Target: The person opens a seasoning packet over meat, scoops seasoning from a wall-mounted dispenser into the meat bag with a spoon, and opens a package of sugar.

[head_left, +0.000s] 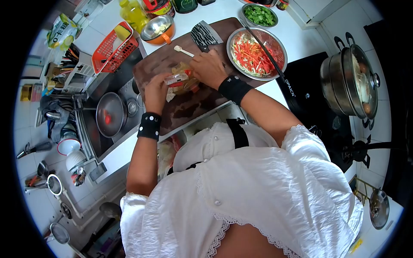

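Note:
Over the dark brown cutting board (189,111), my left hand (155,91) holds a small clear and red plastic packet (177,78) at its left end. My right hand (209,68) is closed at the packet's right side, with yellowish-brown wrapping (182,68) between the two hands. What its fingertips grip is hidden. A small pale spoon (183,51) lies just beyond the hands. Further back on the board rests a cleaver (206,36) with a patterned blade. To the right stands a metal strainer bowl (282,51) of shredded red and pale vegetables, with dark chopsticks (263,46) across it.
At the left are a sink with a pan (111,114) and a red basket (98,58). An orange-sided bowl (169,33) and a bowl of chopped greens (260,15) stand behind. A lidded steamer pot (337,81) sits on the black stove at right.

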The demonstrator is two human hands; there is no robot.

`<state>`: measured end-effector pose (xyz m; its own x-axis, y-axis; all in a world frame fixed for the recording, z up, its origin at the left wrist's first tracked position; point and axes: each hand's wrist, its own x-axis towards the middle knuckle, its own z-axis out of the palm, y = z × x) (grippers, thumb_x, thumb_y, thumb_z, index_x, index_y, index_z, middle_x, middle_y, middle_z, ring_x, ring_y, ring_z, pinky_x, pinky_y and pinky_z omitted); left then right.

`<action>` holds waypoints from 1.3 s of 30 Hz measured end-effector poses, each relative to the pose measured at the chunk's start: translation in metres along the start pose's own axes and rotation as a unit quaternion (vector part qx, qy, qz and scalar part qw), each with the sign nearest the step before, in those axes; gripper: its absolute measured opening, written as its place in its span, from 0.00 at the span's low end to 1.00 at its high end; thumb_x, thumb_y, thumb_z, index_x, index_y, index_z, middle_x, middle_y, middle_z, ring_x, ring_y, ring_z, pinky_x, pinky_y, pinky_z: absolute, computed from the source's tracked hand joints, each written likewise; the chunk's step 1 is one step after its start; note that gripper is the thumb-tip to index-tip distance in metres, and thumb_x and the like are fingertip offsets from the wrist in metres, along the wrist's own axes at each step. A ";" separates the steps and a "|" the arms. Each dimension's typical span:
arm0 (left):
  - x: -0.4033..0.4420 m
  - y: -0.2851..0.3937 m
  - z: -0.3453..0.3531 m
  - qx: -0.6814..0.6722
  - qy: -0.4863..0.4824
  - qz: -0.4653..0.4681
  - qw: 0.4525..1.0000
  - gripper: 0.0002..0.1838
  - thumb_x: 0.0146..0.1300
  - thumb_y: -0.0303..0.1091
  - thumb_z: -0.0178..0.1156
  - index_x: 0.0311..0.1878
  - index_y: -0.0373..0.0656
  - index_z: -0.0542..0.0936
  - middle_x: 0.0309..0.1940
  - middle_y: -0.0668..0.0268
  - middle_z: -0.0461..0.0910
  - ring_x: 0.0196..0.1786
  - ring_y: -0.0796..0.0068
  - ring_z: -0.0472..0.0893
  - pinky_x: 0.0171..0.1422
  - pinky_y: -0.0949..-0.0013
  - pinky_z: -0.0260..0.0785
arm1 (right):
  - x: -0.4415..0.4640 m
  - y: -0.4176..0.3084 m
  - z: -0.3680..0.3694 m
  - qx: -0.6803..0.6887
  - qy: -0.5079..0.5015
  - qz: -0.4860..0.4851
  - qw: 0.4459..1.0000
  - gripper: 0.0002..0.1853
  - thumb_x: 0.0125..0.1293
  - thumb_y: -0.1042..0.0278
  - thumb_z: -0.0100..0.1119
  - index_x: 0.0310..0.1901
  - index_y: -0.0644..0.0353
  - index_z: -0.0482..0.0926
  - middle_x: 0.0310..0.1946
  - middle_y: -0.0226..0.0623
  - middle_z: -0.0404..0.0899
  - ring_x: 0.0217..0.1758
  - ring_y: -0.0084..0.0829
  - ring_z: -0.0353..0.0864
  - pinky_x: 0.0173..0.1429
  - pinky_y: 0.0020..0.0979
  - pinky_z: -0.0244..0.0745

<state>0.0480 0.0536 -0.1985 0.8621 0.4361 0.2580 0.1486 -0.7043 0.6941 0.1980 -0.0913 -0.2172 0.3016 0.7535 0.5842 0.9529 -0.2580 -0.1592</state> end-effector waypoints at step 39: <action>0.005 0.008 -0.003 -0.039 0.063 -0.070 0.995 0.10 0.57 0.25 0.58 0.44 0.40 0.79 0.33 0.64 0.82 0.35 0.81 0.79 0.41 0.76 0.70 | 0.006 -0.004 -0.012 0.123 -0.002 0.130 0.984 0.03 0.49 0.67 0.55 0.22 0.54 0.74 0.24 0.31 0.73 0.31 0.35 0.75 0.38 0.37 0.59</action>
<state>0.0518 0.0517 -0.1900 0.7672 0.5968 0.2350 0.2203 -0.5893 0.7773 0.1952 -0.0929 -0.2036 0.5353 0.6840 0.4955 0.8224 -0.2883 -0.4904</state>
